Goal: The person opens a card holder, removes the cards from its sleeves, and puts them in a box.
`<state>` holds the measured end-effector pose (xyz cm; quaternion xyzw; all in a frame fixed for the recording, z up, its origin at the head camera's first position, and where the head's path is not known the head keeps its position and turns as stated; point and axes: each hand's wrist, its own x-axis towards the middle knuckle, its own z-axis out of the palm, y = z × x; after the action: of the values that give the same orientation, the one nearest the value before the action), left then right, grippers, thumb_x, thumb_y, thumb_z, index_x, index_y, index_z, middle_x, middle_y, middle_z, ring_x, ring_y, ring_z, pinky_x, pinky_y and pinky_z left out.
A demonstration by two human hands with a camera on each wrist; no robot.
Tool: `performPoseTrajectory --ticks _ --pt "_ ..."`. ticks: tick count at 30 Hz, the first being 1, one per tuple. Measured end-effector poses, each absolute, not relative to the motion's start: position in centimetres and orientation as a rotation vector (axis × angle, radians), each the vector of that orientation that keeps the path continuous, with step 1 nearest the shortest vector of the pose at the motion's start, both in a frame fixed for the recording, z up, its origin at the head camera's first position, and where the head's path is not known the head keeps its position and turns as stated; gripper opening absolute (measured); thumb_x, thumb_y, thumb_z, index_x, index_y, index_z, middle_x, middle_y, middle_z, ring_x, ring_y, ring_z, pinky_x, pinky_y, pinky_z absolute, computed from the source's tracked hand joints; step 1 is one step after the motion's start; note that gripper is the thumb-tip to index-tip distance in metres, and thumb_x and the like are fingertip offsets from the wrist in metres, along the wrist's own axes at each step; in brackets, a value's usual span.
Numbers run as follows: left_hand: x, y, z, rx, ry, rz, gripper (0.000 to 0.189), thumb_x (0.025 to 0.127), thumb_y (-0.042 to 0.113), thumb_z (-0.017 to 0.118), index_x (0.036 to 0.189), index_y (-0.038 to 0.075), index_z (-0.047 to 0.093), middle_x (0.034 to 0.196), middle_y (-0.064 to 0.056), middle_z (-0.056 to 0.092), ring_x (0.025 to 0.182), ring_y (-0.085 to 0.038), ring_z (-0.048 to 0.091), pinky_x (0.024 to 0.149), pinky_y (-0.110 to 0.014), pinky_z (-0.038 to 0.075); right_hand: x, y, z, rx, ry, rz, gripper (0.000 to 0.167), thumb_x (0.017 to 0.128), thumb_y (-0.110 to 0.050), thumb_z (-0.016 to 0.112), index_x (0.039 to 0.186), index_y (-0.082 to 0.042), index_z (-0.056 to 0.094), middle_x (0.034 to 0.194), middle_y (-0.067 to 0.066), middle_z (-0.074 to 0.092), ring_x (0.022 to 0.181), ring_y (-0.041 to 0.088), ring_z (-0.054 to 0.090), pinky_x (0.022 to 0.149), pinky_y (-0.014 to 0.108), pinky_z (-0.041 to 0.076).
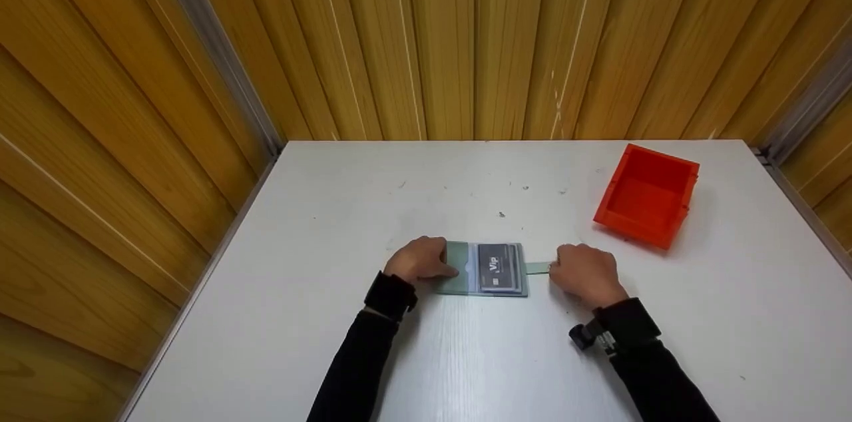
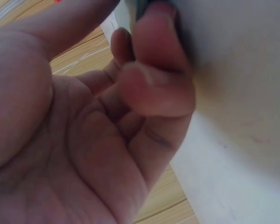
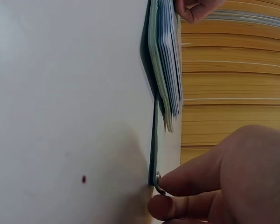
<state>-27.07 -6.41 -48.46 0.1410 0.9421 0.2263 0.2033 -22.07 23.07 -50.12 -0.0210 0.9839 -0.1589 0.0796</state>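
Note:
A green card holder [image 1: 458, 283] lies opened flat on the white table, its stack of clear sleeves showing a dark card [image 1: 494, 269] marked "Vip". My left hand [image 1: 419, 258] grips the holder's left edge, thumb on top and fingers curled beneath; in the left wrist view those curled fingers [image 2: 156, 93] hide most of the holder. From the right side a narrow green strap [image 1: 538, 267] sticks out, and my right hand [image 1: 586, 273] pinches its end between thumb and finger. A metal snap [image 3: 158, 177] shows beside the fingertips in the right wrist view, where the strap runs straight out from the holder.
An orange-red plastic bin [image 1: 619, 225] stands on the table [image 1: 333, 209] at the back right, beyond my right hand. Wood-look panels [image 1: 439, 42] rise behind the table and along its sides. Small dark marks dot the tabletop.

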Motion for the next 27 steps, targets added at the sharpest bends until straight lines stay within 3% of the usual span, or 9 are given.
performPoseTrajectory --ticks 3,7,10,14,27 --pt "-27.0 -6.4 -48.5 0.393 2.636 0.633 0.027 0.090 0.023 0.082 0.088 0.009 0.059 0.084 -0.001 0.058 0.079 -0.018 0.051 0.067 -0.029 0.040 -22.3 22.7 -50.0 -0.092 3.004 -0.517 0.012 0.093 -0.010 0.057 0.099 -0.002 0.064 0.068 0.006 0.058 0.067 0.026 0.054 0.064 0.040 0.045" --pt "-27.0 -6.2 -48.6 0.409 2.645 0.663 0.029 0.088 0.022 0.083 0.085 0.010 0.057 0.082 0.000 0.056 0.077 -0.017 0.051 0.064 -0.028 0.040 -22.4 21.6 -50.2 -0.175 2.996 -0.630 0.034 0.097 -0.019 0.065 0.129 -0.008 0.061 0.080 0.005 0.065 0.077 0.024 0.056 0.074 0.043 0.049" --pt "-27.0 -5.9 -48.7 0.436 2.646 0.699 0.030 0.088 0.022 0.084 0.084 0.010 0.056 0.080 0.001 0.055 0.077 -0.016 0.050 0.063 -0.027 0.040 -22.2 20.9 -50.7 -0.249 2.934 -0.694 0.059 0.096 -0.037 0.071 0.148 -0.015 0.054 0.111 0.009 0.072 0.095 0.027 0.061 0.089 0.050 0.053" --pt "-26.9 -5.0 -48.9 0.481 2.651 0.727 0.031 0.089 0.023 0.083 0.084 0.011 0.055 0.079 0.001 0.054 0.076 -0.015 0.049 0.064 -0.026 0.039 -21.9 20.9 -51.2 -0.285 2.852 -0.720 0.083 0.090 -0.054 0.075 0.159 -0.021 0.043 0.149 0.014 0.057 0.122 0.032 0.058 0.109 0.060 0.045" --pt "-26.2 -3.3 -49.2 0.568 2.697 0.722 0.031 0.092 0.023 0.080 0.083 0.012 0.052 0.073 0.004 0.049 0.071 -0.012 0.047 0.063 -0.023 0.037 -22.6 23.1 -50.7 -0.266 2.721 -0.790 0.096 0.081 -0.053 0.085 0.161 -0.023 0.040 0.148 0.017 0.055 0.120 0.033 0.052 0.106 0.059 0.047"
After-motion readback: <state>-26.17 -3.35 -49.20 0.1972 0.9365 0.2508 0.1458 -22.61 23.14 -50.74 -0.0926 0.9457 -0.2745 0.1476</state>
